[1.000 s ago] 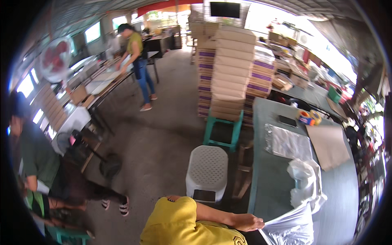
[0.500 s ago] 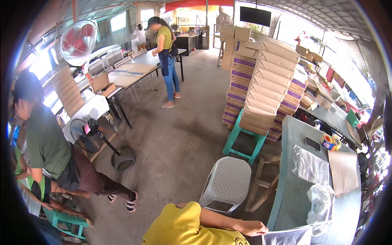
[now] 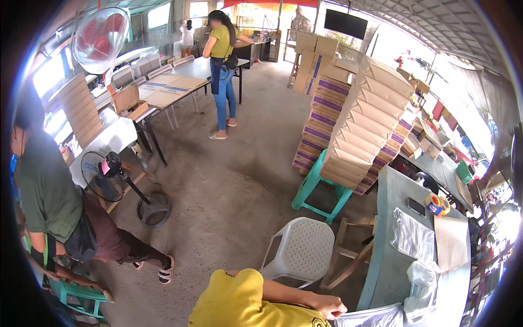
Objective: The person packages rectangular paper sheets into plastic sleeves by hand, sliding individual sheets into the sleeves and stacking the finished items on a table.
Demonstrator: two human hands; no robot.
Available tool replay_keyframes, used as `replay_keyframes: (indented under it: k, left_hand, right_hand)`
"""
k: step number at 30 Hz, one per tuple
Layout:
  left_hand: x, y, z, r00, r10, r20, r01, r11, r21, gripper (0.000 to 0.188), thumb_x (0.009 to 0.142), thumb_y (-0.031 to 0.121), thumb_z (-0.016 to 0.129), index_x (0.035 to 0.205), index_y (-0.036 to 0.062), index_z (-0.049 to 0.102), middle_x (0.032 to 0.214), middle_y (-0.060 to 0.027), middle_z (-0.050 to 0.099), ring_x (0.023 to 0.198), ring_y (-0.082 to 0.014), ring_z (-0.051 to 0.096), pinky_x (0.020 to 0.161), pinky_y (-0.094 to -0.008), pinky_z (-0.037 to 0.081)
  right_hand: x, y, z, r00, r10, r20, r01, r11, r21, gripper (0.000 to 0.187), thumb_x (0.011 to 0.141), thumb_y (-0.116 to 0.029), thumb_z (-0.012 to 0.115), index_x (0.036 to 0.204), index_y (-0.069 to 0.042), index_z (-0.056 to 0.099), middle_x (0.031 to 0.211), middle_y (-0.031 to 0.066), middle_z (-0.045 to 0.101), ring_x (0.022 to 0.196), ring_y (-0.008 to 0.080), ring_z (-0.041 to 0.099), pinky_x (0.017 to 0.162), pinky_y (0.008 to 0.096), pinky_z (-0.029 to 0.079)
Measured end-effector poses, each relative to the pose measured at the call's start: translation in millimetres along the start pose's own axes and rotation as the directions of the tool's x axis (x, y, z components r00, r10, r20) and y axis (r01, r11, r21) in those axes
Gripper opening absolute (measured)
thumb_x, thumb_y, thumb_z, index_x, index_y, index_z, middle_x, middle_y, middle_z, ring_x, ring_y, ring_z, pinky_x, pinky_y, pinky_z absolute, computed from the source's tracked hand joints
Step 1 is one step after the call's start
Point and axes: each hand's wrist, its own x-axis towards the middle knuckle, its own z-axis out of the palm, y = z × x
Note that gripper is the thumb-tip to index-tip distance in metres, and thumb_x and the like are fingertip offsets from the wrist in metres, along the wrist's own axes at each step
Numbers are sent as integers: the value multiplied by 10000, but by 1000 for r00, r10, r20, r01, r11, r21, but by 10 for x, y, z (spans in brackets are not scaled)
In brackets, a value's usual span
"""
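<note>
My left hand (image 3: 330,306) comes from a yellow sleeve (image 3: 234,297) at the bottom and reaches right, to the near end of the grey-green table (image 3: 376,261). Its fingers are closed on the edge of a clear plastic bag (image 3: 376,317), which runs off the lower edge of the view. Beyond it on the table lies a crumpled clear plastic bag (image 3: 422,286). Farther up are a flat stack of clear plastic bags (image 3: 412,233) and a brown sheet (image 3: 451,242). My right hand is out of view.
A white plastic stool (image 3: 306,248) stands left of the table. Behind it, a green stool (image 3: 321,191) bears a tall stack of brown paper packs (image 3: 370,120). A phone (image 3: 416,206) and tape rolls (image 3: 437,204) lie on the table. A person (image 3: 60,196) is at the left near a fan (image 3: 139,199).
My left hand, still on the bag's edge, appears slightly farther left. The view has shifted a little. The person by the far table has swung an arm out to the right.
</note>
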Motion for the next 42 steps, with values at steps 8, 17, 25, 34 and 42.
replay_keyframes:
  k: [8,17,25,34,42]
  left_hand:
    - [-208,20,-478,972,-195,132,205,976,-72,104,618,88,613,669,15,559,608,-80,569,584,-185,554,527,-305,417]
    - [114,-1114,179,888,-266,374,377,889,-261,479,726,380,632,1116,130,512,1223,-65,438,1127,-298,371,899,-336,356]
    - [-1883,-191,-3501,190,-158,-969,72,987,-146,153,657,121,553,799,67,538,681,-24,532,594,-128,499,535,-271,407]
    - [-1839,-226,-3221,170,-461,-871,380,846,-374,295,706,283,532,876,46,489,689,-78,560,485,-154,512,387,-262,374]
    - [-619,-1586,-349,460,-776,432,870,491,-45,334,826,317,474,1078,98,491,579,-19,463,404,-114,414,359,-275,401]
  right_hand:
    - [177,-195,124,999,-30,14,30,999,15,270,752,-113,459,999,-36,533,951,156,521,858,295,506,745,364,413]
    - [331,-293,201,998,-55,23,54,998,32,283,766,-122,444,1021,-34,526,985,160,516,890,298,501,764,366,407]
    - [320,-240,214,1000,-22,4,22,999,35,294,778,-130,430,1041,-33,519,1015,164,512,919,300,497,781,367,401]
    - [170,-145,147,997,47,-64,-46,999,27,308,792,-139,415,1063,-31,512,1049,168,507,951,303,492,800,369,394]
    - [-864,1210,-747,635,334,-697,-548,831,-100,320,804,-147,402,1083,-29,506,1079,172,502,980,305,488,816,371,388]
